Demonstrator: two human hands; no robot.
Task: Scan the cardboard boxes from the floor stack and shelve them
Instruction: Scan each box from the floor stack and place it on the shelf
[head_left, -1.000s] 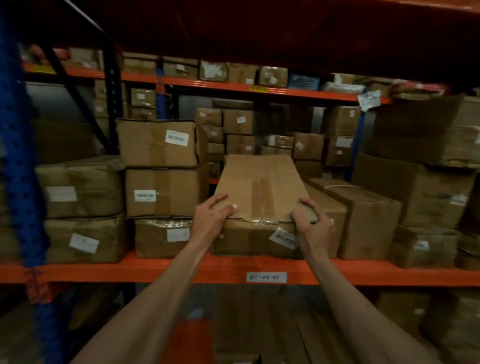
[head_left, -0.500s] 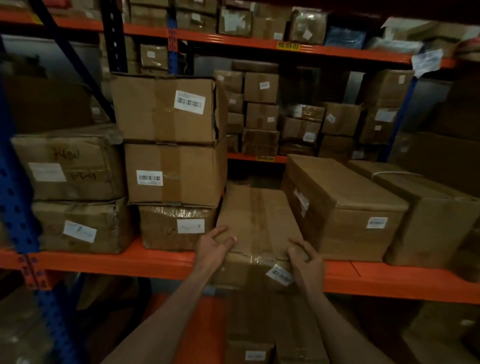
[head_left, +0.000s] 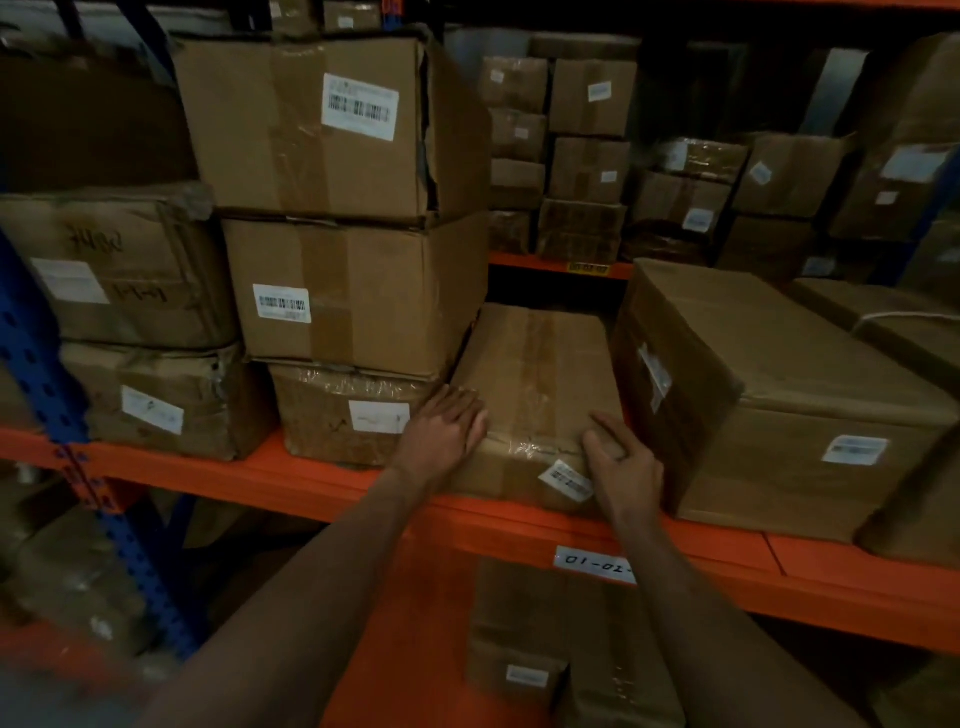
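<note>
Both hands flat on taped box (head_left: 535, 384), L hand (head_left: 441, 434) & R hand (head_left: 621, 467) fingers straight, box on orange shelf (head_left: 322, 480)

A blue rack upright (head_left: 31, 353) stands beside a handwritten shelf label (head_left: 595, 564).
</note>
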